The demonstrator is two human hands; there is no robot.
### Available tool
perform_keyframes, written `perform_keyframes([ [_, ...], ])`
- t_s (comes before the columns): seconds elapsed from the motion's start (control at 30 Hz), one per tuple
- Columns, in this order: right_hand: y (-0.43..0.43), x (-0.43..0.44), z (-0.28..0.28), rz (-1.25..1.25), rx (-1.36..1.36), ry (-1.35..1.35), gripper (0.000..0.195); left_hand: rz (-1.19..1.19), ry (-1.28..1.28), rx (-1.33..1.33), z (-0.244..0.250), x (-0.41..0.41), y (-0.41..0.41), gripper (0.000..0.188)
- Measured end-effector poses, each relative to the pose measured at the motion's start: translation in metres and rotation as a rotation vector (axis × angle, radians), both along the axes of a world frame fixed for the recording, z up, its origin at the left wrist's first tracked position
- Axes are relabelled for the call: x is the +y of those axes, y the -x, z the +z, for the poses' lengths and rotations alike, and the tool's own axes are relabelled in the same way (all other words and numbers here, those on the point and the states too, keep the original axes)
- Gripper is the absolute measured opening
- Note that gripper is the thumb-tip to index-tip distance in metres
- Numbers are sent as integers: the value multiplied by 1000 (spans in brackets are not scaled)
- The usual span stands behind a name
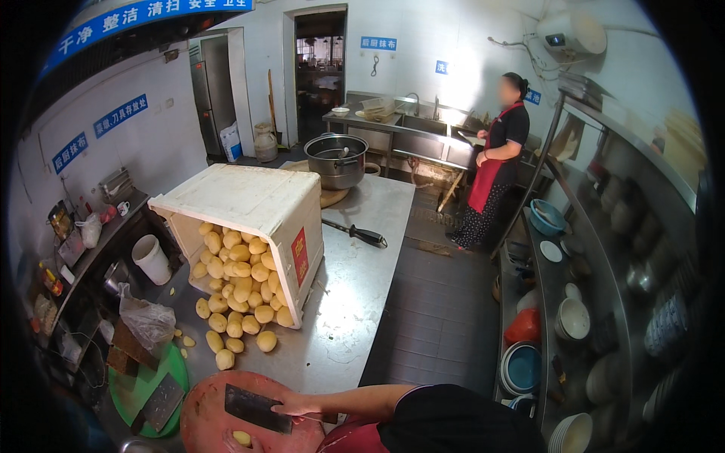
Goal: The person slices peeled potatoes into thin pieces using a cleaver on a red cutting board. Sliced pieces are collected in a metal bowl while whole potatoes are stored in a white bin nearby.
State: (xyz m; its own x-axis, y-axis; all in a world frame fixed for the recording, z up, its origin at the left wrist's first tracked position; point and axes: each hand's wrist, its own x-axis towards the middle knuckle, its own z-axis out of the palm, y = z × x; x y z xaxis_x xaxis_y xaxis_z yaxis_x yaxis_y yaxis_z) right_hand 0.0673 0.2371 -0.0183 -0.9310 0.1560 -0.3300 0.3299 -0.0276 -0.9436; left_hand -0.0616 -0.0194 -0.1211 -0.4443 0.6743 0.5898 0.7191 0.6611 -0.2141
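Note:
My right hand (294, 405) grips a dark-bladed cleaver (255, 406), its thumb or finger against the blade, over a round red chopping board (207, 396). At the bottom edge my left hand (252, 445) holds a peeled potato (242, 437) on that board; part of the hand is cut off by the frame. Beyond the board, a white plastic crate (243, 195) lies on its side, with many peeled potatoes (241, 289) inside and spilling onto the steel table (340, 340). A second cleaver (161, 403) rests on a green board (127, 396) at the left.
A large steel pot (337, 164) and a honing steel (362, 233) are on the table's far part. A person in a red apron (501, 153) stands by the sinks (422, 136). Shelves with bowls (573, 317) line the right; a plastic bag (147, 317) lies at left.

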Motion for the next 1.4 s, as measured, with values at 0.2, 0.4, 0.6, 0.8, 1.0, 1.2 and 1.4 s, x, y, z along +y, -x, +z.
perform_keyframes([
  [0.2,0,-1,4,12,15,-15,28,29,7,-139,7,0,-2,68],
  [0.4,2,1,1,27,14,-16,30,86,-18,-23,0,3,-3,65],
  [0.6,0,1,3,23,21,-26,30,112,-87,-287,25,9,-11,61],
  [0.8,1,-1,0,-27,-42,58,26,110,80,-153,21,5,-10,60],
  [1.0,-3,-1,13,19,24,22,26,120,-27,-284,18,5,-8,63],
  [1.2,1,-1,1,40,-4,22,29,159,22,-185,3,1,-5,65],
  [1.4,-1,1,13,64,-27,25,27,198,24,-372,2,0,-6,65],
])
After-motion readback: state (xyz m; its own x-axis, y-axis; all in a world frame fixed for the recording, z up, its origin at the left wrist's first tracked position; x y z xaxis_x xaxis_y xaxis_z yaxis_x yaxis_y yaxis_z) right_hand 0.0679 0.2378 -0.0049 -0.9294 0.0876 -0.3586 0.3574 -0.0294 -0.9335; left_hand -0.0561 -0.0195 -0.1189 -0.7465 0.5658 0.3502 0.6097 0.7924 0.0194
